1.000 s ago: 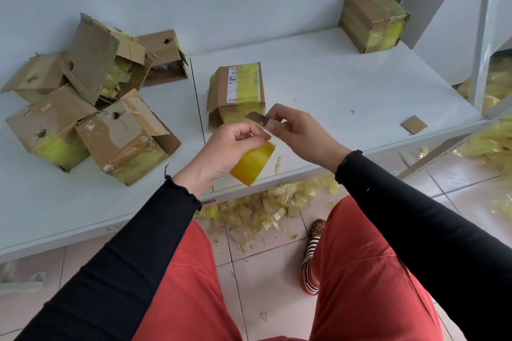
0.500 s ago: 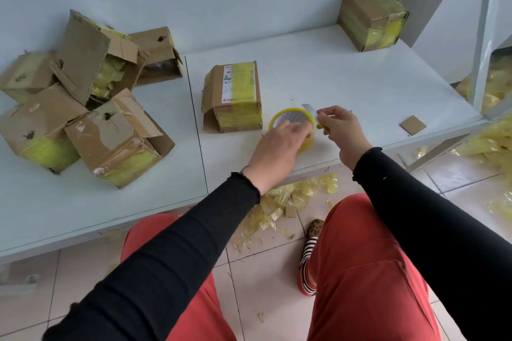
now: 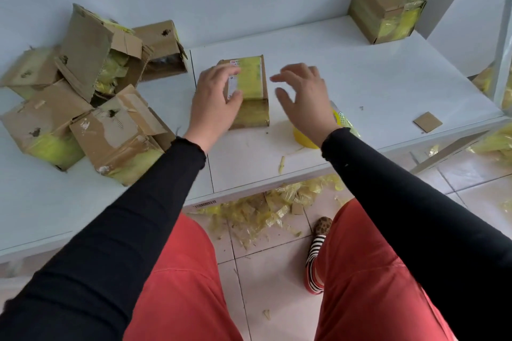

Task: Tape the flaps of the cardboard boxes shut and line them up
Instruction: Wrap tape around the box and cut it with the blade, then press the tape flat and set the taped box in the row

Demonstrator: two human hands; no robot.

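A small cardboard box (image 3: 253,91) wrapped in yellow tape lies in the middle of the white table (image 3: 360,69). My left hand (image 3: 214,99) rests on its left side, fingers over the top and thumb against the near edge. My right hand (image 3: 304,97) hovers just right of the box with fingers spread and relaxed, holding nothing. The yellow tape roll (image 3: 303,137) lies on the table under my right wrist, partly hidden. Another taped box (image 3: 386,7) stands at the far right against the wall.
A heap of several open, torn cardboard boxes (image 3: 91,91) fills the table's left side. A small cardboard scrap (image 3: 427,121) lies near the right edge. Yellow tape scraps (image 3: 266,207) litter the tiled floor below the table's front edge, by my knees.
The tape roll was set down on the table and both hands let go of it. My left hand moved onto the middle box; my right hand opened and came up beside it.
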